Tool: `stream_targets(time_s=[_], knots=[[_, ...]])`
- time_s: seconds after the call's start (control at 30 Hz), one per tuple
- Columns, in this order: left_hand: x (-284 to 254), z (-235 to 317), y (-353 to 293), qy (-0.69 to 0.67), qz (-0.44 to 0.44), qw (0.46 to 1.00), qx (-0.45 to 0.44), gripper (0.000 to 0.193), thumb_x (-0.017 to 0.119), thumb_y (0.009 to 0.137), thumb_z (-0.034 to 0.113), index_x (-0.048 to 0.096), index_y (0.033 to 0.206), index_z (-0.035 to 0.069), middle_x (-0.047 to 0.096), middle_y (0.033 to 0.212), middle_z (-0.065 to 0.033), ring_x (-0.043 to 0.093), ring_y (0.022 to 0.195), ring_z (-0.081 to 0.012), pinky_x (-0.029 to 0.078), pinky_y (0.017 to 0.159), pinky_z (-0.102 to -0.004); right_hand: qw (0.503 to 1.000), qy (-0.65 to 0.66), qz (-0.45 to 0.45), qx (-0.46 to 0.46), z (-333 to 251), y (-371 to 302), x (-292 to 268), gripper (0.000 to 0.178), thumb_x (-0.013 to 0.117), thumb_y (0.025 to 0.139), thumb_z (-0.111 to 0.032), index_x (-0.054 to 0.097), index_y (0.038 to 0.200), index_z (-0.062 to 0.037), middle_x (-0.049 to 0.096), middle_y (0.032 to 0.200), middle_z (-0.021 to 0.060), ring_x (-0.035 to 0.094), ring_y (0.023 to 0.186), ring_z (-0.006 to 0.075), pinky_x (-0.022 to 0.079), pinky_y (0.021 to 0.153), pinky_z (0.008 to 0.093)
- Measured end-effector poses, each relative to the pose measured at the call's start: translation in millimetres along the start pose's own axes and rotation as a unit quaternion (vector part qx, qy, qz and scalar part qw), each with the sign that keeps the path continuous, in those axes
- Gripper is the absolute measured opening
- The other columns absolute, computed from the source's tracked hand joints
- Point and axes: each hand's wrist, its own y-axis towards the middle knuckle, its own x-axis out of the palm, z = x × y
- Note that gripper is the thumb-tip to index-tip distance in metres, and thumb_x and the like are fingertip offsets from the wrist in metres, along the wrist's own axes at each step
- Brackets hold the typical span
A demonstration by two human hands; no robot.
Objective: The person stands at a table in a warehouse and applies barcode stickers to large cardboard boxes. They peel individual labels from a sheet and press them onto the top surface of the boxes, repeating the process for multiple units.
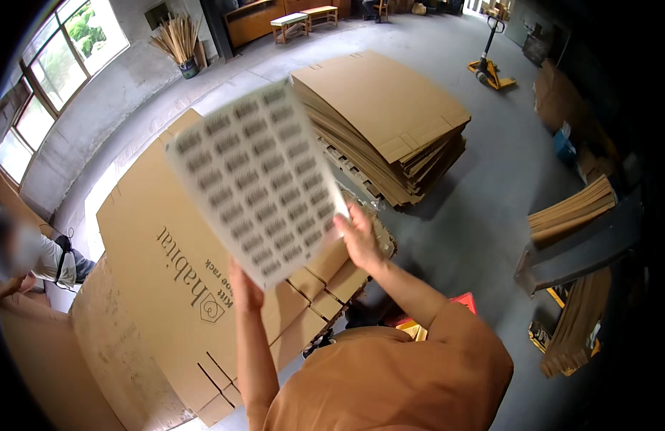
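Note:
A white sheet of barcode labels (255,179), printed in rows, is held up tilted above flat cardboard. My right hand (360,238) is closed on its right edge near the lower corner, thumb on the printed face. At the sheet's lower edge my left hand (246,286) grips it, with most of its fingers hidden behind the sheet. Under the sheet lies a large flattened cardboard box (149,237) with dark print on it. More folded cardboard (332,284) shows between my arms, next to that box.
Beyond the sheet stands a tall stack of flat cardboard (383,100) on a pallet. Another person (56,258) is at the far left, beside a cardboard panel (45,359). Cardboard strips (573,208) stand at right by a dark metal frame (584,251). A yellow pallet truck (485,72) is farther back.

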Motion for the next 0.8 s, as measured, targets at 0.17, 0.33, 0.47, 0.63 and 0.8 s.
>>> stream_targets(time_s=[0.17,0.33,0.47,0.63,0.8], knots=[[14,89,-32,-0.105,-0.077,0.989,0.071,0.062,0.042,0.101,0.048,0.037,0.146,0.004,0.05,0.137,-0.0143,0.047,0.129,-0.0281,0.041,0.107,-0.0428,0.993,0.095,0.027,0.071,21,-57,49,0.023,0.055,0.1,-0.011,0.054,0.121,-0.0017,0.06,0.107,-0.0001,0.053,0.095,0.0057,0.044,0.085,0.0223],[23,103,-69,0.244,0.09,0.959,0.113,0.05,0.057,0.098,0.034,0.05,0.134,0.0,0.06,0.125,-0.0135,0.059,0.113,-0.0246,0.049,0.094,-0.0397,0.993,-0.001,-0.003,0.114,15,-65,80,0.023,0.054,0.098,-0.006,0.051,0.12,0.0009,0.059,0.11,0.005,0.052,0.103,0.0114,0.041,0.092,0.0245],[22,123,-78,0.455,0.18,0.836,0.25,0.022,0.063,0.093,0.008,0.062,0.114,0.003,0.068,0.095,-0.0079,0.068,0.083,-0.0171,0.055,0.065,-0.028,0.944,-0.298,-0.048,-0.132,47,-62,79,0.053,0.065,0.089,-0.005,0.036,0.134,-0.0005,0.048,0.13,0.0116,0.045,0.121,0.0216,0.036,0.105,0.0351],[12,131,-92,0.759,0.065,0.497,0.416,0.016,0.06,0.08,0.004,0.061,0.095,0.01,0.066,0.095,-0.0062,0.065,0.081,-0.0221,0.054,0.065,-0.0346,0.816,-0.341,-0.078,-0.46,-38,-47,113,0.075,0.078,0.074,-0.005,0.04,0.138,-0.0088,0.045,0.137,0.0167,0.042,0.127,0.0319,0.03,0.109,0.0433],[-28,39,-105,0.846,-0.028,0.447,0.289,0.009,0.059,0.078,0.009,0.055,0.086,0.01,0.055,0.083,-0.0052,0.061,0.082,-0.0215,0.053,0.065,-0.0339,0.669,-0.547,-0.301,-0.403,-24,-76,130,0.034,0.066,0.083,-0.012,0.059,0.116,-0.0098,0.054,0.13,0.0072,0.047,0.126,0.0224,0.031,0.105,0.0424]])
